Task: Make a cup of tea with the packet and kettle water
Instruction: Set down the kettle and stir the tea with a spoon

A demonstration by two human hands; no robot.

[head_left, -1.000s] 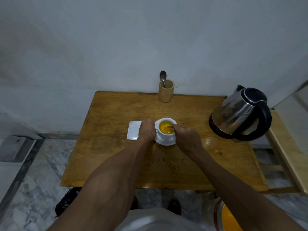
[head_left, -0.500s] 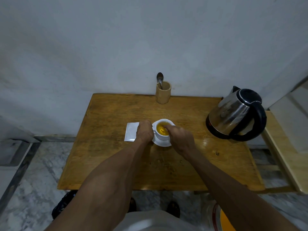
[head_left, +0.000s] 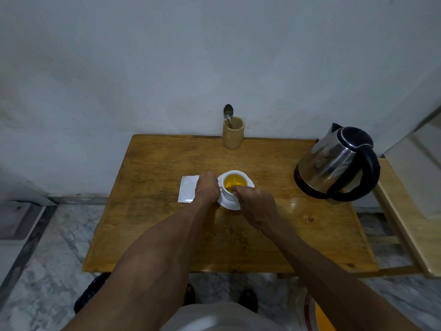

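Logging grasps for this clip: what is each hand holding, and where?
Left hand grips the cup at its left side; right hand pinches something unseen at the rim.

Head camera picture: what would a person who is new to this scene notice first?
First, the white ceramic cup of yellow tea on its white saucer, mid-table, with the left hand at its side and the right hand at its rim. Next, the shiny steel kettle with black handle, far right. A white paper packet lies left of the cup.

No legible text, packet [head_left: 188, 192] blank, kettle [head_left: 334, 163] unmarked
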